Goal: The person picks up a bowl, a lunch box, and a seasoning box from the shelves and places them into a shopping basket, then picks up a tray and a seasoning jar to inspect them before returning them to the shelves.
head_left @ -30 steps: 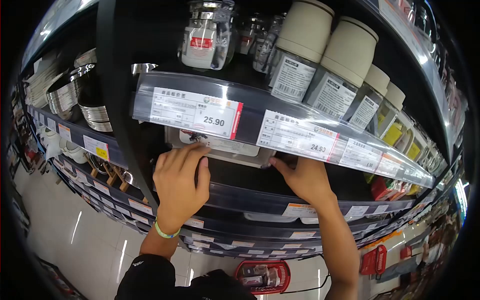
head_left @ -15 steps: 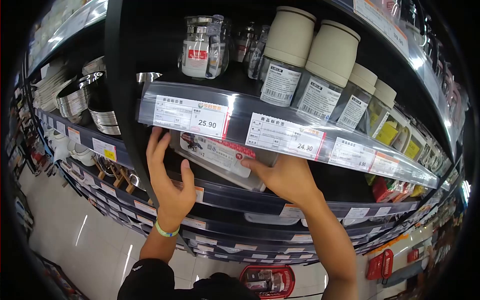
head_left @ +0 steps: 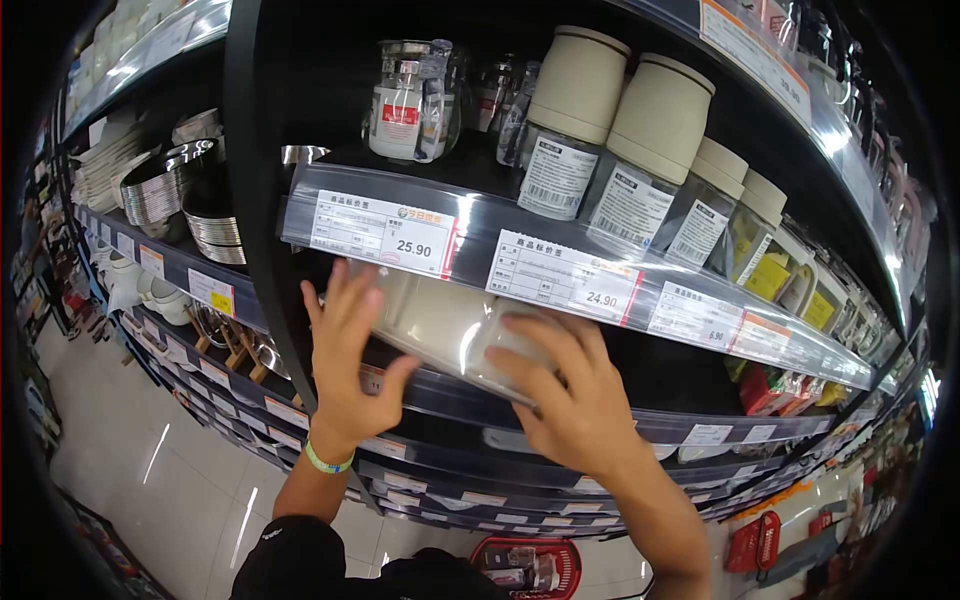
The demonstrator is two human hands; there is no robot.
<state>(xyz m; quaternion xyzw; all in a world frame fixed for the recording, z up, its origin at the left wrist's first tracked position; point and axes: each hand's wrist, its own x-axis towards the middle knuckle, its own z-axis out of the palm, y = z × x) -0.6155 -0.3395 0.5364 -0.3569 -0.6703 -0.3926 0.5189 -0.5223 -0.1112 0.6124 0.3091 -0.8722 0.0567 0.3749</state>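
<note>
A clear plastic storage box (head_left: 432,318) with a pale interior lies tilted on the shelf under the price rail. My right hand (head_left: 575,390) grips its right end, fingers bent over the front face and thumb low at the edge; motion blurs the fingertips. At the box's left end is my left hand (head_left: 352,365), fingers spread and thumb held apart. Its blurred fingertips reach up by the rail, and I cannot tell whether they touch the box. A yellow-green band (head_left: 327,458) circles my left wrist.
Above the price rail (head_left: 470,225) stand a glass jug (head_left: 398,105) and jars with cream lids (head_left: 578,85). A black upright post (head_left: 262,200) is close to my left hand. Stacked metal bowls (head_left: 212,225) sit leftward. Below is a red basket (head_left: 570,565) holding goods.
The box's printed label with its red strip no longer shows; a plain pale face does. My right hand has shifted from a thumb-forward hold to fingers across the front. My left hand stays spread.
</note>
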